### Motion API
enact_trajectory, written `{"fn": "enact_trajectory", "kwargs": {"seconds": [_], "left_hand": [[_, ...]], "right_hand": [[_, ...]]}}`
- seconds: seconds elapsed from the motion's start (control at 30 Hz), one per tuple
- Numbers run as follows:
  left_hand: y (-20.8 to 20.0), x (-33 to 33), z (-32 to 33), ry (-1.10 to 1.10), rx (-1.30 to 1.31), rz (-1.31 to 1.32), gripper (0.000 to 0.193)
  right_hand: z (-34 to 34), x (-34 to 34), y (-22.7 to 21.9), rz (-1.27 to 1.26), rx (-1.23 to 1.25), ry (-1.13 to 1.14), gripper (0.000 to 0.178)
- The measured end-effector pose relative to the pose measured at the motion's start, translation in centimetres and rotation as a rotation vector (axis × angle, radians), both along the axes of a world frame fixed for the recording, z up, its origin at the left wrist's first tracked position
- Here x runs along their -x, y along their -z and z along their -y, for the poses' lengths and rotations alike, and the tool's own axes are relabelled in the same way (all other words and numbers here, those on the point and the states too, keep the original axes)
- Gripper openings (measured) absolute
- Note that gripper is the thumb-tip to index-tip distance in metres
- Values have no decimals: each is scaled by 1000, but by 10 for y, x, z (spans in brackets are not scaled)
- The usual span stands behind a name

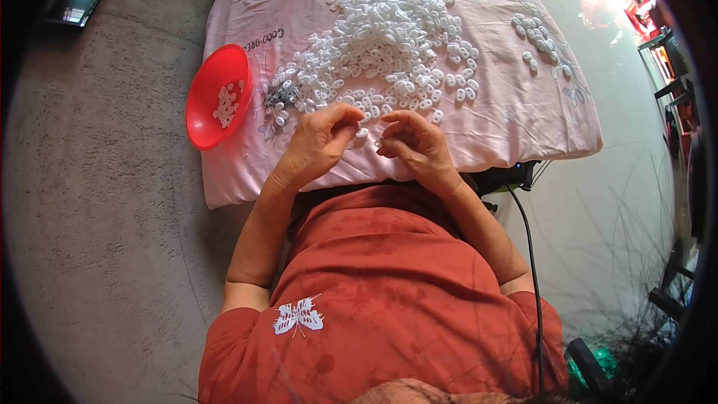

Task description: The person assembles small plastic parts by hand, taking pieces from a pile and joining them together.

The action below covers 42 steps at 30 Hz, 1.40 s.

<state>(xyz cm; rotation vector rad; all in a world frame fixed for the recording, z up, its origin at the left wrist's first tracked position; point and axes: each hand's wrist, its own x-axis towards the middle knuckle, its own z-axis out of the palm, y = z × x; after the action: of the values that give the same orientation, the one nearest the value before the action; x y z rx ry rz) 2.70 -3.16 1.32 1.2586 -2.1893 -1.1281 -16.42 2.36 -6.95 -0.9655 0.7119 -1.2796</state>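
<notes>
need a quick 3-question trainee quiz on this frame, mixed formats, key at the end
1. True or false: the red bowl lies to the person's right of the pile of white pieces.
2. What covers the surface under the pile? A) pink cloth B) bare wood C) newspaper
3. Fill in: the left hand and right hand are held close together just in front of the ____ of white pieces.

Key
1. False: it lies to the left, with a few white pieces inside.
2. A
3. pile; whether the fingers pinch a piece is too small to tell.
</notes>
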Motion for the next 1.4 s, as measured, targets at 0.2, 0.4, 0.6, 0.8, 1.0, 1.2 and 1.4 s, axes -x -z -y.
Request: {"fn": "enact_trajectory", "kwargs": {"seconds": [0.2, 0.4, 0.6, 0.8, 1.0, 1.2, 1.4], "left_hand": [[17, -22, 5, -70, 223, 214, 12], [37, -14, -3, -49, 313, 135, 10], [41, -3, -3, -16, 336, 174, 12], [38, 1, -4, 20, 382, 209, 11], [45, 2, -4, 22, 546, 209, 9], [45, -2, -4, -262, -242, -217, 9], [24, 0, -9, -321, -495, -423, 15]], "right_hand": [[0, -2, 5, 3, 9, 49, 33], [-1, -4, -1, -1, -6, 126, 34], [0, -4, 0, -9, 3, 148, 35], [0, -3, 2, -1, 4, 150, 35], [0, -4, 2, 9, 20, 138, 35], [0, -4, -2, -36, -11, 122, 36], [1, -2, -5, -42, -41, 97, 36]]}}
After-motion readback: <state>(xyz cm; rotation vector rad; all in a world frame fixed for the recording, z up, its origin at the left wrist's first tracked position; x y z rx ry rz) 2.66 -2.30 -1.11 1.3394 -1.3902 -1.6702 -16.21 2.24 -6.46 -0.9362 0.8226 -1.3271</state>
